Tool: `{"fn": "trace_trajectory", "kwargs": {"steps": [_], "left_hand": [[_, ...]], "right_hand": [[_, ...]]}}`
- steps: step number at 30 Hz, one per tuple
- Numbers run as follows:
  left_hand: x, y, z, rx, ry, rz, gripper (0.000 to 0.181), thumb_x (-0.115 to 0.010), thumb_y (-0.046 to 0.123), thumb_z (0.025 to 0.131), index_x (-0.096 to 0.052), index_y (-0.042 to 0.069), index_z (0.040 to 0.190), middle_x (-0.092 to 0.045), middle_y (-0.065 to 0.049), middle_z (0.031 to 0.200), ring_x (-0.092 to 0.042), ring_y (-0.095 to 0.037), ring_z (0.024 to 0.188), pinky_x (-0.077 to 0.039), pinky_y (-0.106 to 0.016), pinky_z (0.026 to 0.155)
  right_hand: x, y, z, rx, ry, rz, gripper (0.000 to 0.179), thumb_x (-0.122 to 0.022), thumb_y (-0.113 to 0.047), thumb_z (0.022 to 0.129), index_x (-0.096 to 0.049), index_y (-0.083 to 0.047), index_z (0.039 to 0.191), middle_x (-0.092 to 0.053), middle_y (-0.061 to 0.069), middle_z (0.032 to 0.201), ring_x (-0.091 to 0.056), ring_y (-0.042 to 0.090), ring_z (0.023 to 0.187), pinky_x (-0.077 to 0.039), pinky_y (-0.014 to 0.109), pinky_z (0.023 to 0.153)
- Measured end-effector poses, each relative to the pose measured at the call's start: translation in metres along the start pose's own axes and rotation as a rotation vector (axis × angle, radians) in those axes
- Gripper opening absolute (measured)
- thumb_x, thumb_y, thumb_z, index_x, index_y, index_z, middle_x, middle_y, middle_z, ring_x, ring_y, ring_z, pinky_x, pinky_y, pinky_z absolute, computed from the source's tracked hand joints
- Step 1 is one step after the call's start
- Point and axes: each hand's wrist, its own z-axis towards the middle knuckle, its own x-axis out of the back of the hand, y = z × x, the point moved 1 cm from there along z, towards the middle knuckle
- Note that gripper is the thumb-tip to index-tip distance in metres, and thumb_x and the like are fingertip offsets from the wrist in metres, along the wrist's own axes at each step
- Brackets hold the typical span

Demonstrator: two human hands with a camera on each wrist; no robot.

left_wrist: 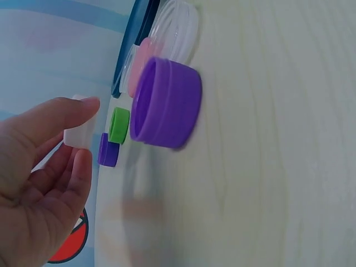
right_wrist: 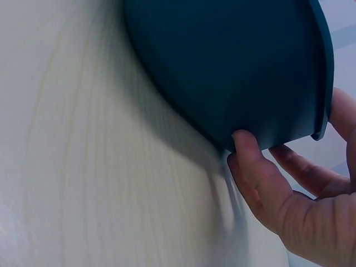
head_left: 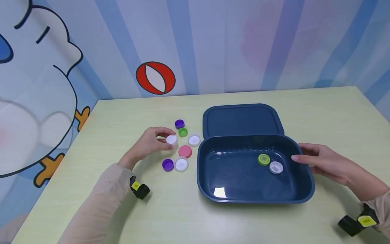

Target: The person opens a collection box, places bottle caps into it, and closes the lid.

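Between thumb and fingers, my left hand (head_left: 152,140) pinches a white bottle cap (head_left: 172,140), lifted off the table in the left wrist view. Close by lie two purple caps (head_left: 168,165), a green cap (head_left: 182,132), a pink cap (head_left: 185,151) and two white caps (head_left: 181,164). My right hand (head_left: 326,162) grips the right wall of a dark blue box (head_left: 210,189), thumb over the rim and fingers outside. In the right wrist view the fingertips touch the box's outer wall (right_wrist: 222,67). Inside the box lie a green cap (head_left: 263,159) and a white cap (head_left: 276,167).
Behind the box a dark blue lid (head_left: 242,118) lies flat on the pale wooden table (head_left: 152,220). A striped wall (head_left: 210,44) with cartoon figures rises at the table's back edge and left side.
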Motion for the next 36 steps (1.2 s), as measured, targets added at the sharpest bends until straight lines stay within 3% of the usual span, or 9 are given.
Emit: {"fn": "trace_trajectory", "kwargs": {"steps": [7, 18, 27, 36], "left_hand": [[-0.004, 0.007, -0.001, 0.001, -0.015, 0.014, 0.040, -0.074, 0.010, 0.077, -0.064, 0.008, 0.116, -0.061, -0.006, 0.109, -0.051, -0.024, 0.101, -0.047, -0.036, 0.089], [-0.009, 0.023, -0.002, -0.065, -0.036, 0.040, 0.037, -0.074, 0.010, 0.076, -0.065, 0.007, 0.112, -0.060, -0.005, 0.101, -0.052, -0.023, 0.096, -0.050, -0.033, 0.083], [-0.013, 0.038, -0.006, -0.101, -0.049, 0.039, 0.038, -0.075, 0.005, 0.075, -0.064, 0.003, 0.112, -0.058, -0.009, 0.097, -0.052, -0.024, 0.093, -0.051, -0.031, 0.078], [-0.016, 0.053, -0.010, -0.097, -0.052, 0.033, 0.036, -0.074, 0.004, 0.075, -0.065, 0.004, 0.110, -0.058, -0.009, 0.095, -0.052, -0.024, 0.092, -0.051, -0.031, 0.077]], "right_hand": [[-0.001, 0.000, 0.000, -0.004, 0.004, -0.010, 0.067, -0.051, -0.022, 0.096, -0.015, 0.011, 0.142, -0.048, 0.013, 0.121, -0.059, 0.015, 0.095, -0.052, 0.037, 0.081], [-0.001, 0.000, 0.001, 0.005, -0.001, -0.008, 0.065, -0.050, -0.021, 0.097, -0.016, 0.011, 0.142, -0.048, 0.012, 0.121, -0.059, 0.015, 0.096, -0.052, 0.038, 0.081], [0.000, -0.002, 0.000, 0.001, 0.003, -0.023, 0.067, -0.050, -0.023, 0.097, -0.014, 0.011, 0.142, -0.041, 0.021, 0.129, -0.059, 0.014, 0.097, -0.052, 0.039, 0.082], [0.000, -0.002, 0.000, 0.005, 0.005, -0.026, 0.067, -0.050, -0.022, 0.097, -0.014, 0.012, 0.142, -0.043, 0.019, 0.127, -0.059, 0.014, 0.096, -0.052, 0.038, 0.082]]}}
